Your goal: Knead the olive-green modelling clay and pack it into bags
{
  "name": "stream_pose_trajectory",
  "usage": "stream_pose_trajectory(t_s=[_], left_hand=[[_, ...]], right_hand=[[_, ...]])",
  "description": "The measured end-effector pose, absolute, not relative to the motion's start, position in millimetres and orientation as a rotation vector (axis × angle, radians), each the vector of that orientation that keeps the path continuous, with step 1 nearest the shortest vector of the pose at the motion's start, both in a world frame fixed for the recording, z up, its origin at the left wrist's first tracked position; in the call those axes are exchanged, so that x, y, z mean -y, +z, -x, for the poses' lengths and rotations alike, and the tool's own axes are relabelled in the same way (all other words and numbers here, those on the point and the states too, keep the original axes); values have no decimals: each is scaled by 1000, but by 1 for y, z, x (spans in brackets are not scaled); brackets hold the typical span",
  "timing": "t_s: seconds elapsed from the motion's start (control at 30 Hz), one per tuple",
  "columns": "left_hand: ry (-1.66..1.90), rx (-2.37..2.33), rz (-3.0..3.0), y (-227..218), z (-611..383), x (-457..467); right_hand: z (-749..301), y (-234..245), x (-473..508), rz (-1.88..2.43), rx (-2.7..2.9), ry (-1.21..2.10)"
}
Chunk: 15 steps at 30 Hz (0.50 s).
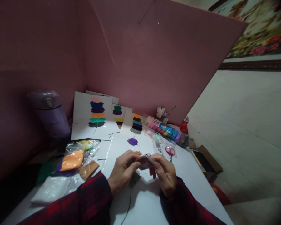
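Observation:
My left hand [123,170] and my right hand [165,173] meet over a white sheet of paper [142,190], both pinching a small clear plastic packet [145,160] with something dark inside. Both hands are closed on it, fingertips touching. Just beyond the packet on the sheet lie a purple clay smear [132,141] and a small orange bit [138,152]. My sleeves are red and black plaid.
Clay bags, orange [72,160] and brown [89,169], lie at left. A purple flask [50,113] stands behind them. Sheets with coloured clay stripes [97,114] lean on the pink partition. A row of clay tubs [170,131], a fork [158,145] and red scissors [170,152] sit right.

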<state>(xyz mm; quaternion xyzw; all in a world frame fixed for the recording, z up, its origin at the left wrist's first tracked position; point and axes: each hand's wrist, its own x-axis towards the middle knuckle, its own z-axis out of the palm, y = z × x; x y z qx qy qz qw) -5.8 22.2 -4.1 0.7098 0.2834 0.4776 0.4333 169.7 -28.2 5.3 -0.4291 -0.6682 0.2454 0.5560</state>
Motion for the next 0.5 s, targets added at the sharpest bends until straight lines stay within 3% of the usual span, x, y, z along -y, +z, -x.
stream_pose_trajectory(t_s=[0.2, 0.5], left_hand=[[1174, -738, -1827, -9, 7, -26], [1156, -794, -1864, -12, 9, -28]], right_hand=[[-172, -4, 20, 998, 1357, 879], [-178, 0, 14, 999, 1404, 913]])
